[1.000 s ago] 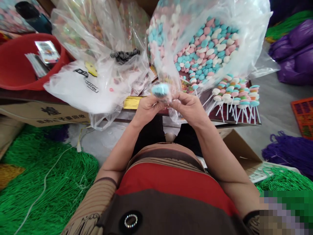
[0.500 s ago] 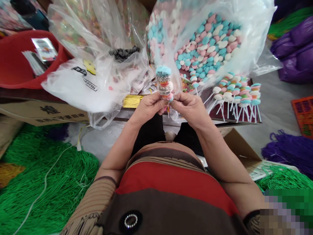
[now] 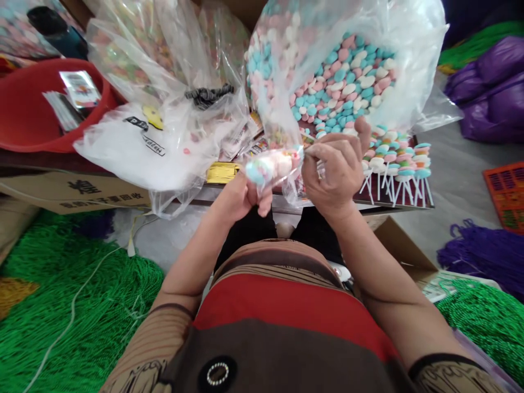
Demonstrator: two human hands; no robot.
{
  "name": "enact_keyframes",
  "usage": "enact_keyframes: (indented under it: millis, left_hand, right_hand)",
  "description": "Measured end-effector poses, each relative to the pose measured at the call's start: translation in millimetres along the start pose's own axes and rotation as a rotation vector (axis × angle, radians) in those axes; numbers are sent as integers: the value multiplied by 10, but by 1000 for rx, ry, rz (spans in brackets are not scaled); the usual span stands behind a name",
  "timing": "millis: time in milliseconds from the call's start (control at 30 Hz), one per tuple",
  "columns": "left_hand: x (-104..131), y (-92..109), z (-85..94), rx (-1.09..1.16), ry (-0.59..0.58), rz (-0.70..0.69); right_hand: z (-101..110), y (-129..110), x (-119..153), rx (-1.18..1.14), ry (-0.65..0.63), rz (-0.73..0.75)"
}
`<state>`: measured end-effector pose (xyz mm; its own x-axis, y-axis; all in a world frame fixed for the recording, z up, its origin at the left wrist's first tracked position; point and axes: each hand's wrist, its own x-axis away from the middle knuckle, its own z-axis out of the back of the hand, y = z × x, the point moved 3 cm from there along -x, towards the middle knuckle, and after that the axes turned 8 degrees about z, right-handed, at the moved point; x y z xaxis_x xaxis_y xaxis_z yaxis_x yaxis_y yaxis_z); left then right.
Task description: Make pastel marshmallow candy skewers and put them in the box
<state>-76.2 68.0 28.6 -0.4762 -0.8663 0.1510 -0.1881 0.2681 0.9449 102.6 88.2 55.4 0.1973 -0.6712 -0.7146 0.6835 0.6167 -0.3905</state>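
Observation:
A marshmallow-like candy skewer (image 3: pixel 275 168) in a clear wrapper lies slantwise between my hands, blurred by motion. My left hand (image 3: pixel 241 197) is closed at its blue end, with the fingers partly behind the wrapper. At the other end, my right hand (image 3: pixel 338 169) pinches the gathered wrapper and stick end, the other fingers curled. Beside my left hand is a bundle of yellow twist ties (image 3: pixel 222 172). To the right of my right hand, several candy skewers (image 3: pixel 399 155) lie piled, their white sticks over the table edge.
A big clear bag (image 3: pixel 413 82) of pink, blue and white candies stands behind my hands. On the left are printed plastic bags (image 3: pixel 123 147) and a red basin (image 3: pixel 24 109) with packets. Green cords (image 3: pixel 82 305) cover the floor at left; an open carton (image 3: pixel 403 245) is below right.
The skewer has tipped from upright to nearly level, its blue end now toward the left. My right hand has risen and turned at the stick end; my left has shifted to the blue end.

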Motion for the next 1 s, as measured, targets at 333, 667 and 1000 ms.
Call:
enact_keyframes:
  millis: [333, 667, 1000]
  left_hand:
    - [170, 39, -290, -158, -202, -23]
    - [-117, -452, -458, -1247, 282, -814]
    - [-271, -431, -362, -1111, 273, -626]
  right_hand:
    - [134, -85, 68, -253, -133, -223]
    - [192, -99, 1036, -941, -59, -1042]
    - [2004, 708, 1877, -105, -93, -1094]
